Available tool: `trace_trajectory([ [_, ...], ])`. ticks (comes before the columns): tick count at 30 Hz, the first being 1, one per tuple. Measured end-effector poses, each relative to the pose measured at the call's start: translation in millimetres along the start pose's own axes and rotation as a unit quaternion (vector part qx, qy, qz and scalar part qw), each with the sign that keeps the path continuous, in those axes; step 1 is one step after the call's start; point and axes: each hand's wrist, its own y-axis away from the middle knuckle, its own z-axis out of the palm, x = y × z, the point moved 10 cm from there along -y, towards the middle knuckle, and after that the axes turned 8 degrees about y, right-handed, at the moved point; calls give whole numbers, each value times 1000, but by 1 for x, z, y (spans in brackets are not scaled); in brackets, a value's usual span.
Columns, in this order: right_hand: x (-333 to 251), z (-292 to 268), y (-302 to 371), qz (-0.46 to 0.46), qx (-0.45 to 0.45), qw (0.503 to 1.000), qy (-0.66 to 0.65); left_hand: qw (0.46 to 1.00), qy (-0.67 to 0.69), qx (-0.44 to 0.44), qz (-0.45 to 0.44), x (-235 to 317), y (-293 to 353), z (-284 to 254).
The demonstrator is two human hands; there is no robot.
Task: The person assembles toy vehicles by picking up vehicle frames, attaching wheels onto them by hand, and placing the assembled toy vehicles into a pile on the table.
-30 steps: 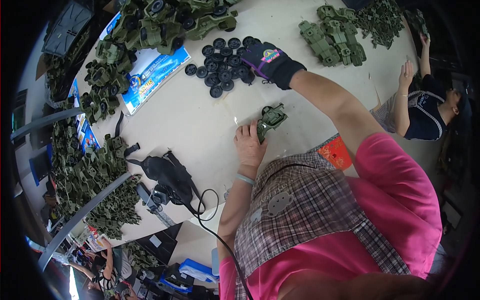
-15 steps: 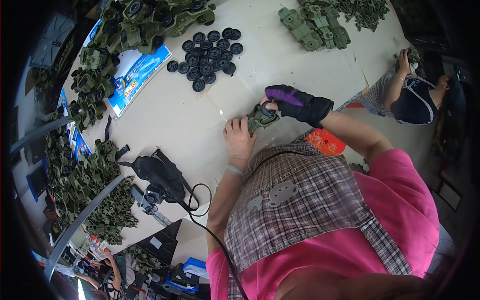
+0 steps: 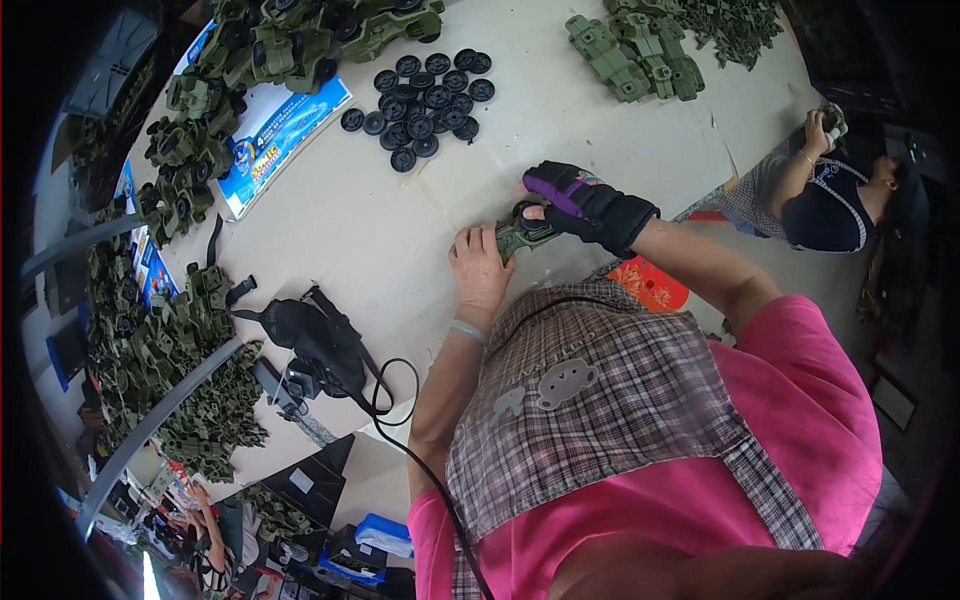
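Observation:
A dark green plastic toy car body (image 3: 511,241) lies on the table in front of me. The bare fingers of my left hand (image 3: 481,268) are closed over its left end. At its right end my right hand (image 3: 592,210), in a black and purple fingerless glove, grips a black toy wheel (image 3: 526,212) against the car's side, the thumb pressing on it. The fingers behind the wheel are partly hidden. Beyond my hands lies a loose cluster of black wheels (image 3: 437,97).
Green car bodies with wheels (image 3: 290,50) are heaped at far left, beside a blue and white printed carton (image 3: 285,143). Bare green bodies (image 3: 637,55) and small green parts (image 3: 733,30) lie far right. A black bag with a cable (image 3: 318,335) sits left. A co-worker (image 3: 825,205) works at right.
The toy car has tilted a little between my hands, and my right hand has shifted slightly left and forward over the wheel. The co-worker's hands at right have moved slightly.

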Motion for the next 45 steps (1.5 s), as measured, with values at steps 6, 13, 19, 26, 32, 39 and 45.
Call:
trace_trajectory([
  [6,-50,0,-41,-156,69,981,95,999,-18,17,27,1,-2,1],
  [13,-49,37,-44,-107,13,974,199,998,15,33,45,2,1,1],
  [19,-41,25,-43,-45,49,979,192,996,-1,58,74,3,0,2],
  [26,-20,16,-26,40,120,990,61,998,16,20,50,-2,-2,0],
  [32,32,23,-10,224,51,954,-191,994,-107,19,12,-20,-6,-41],
  [39,-2,-36,-131,53,194,973,117,881,371,197,-216,-61,36,-34],
  [45,26,-34,-150,46,207,970,116,802,485,119,-328,-33,36,24],
])
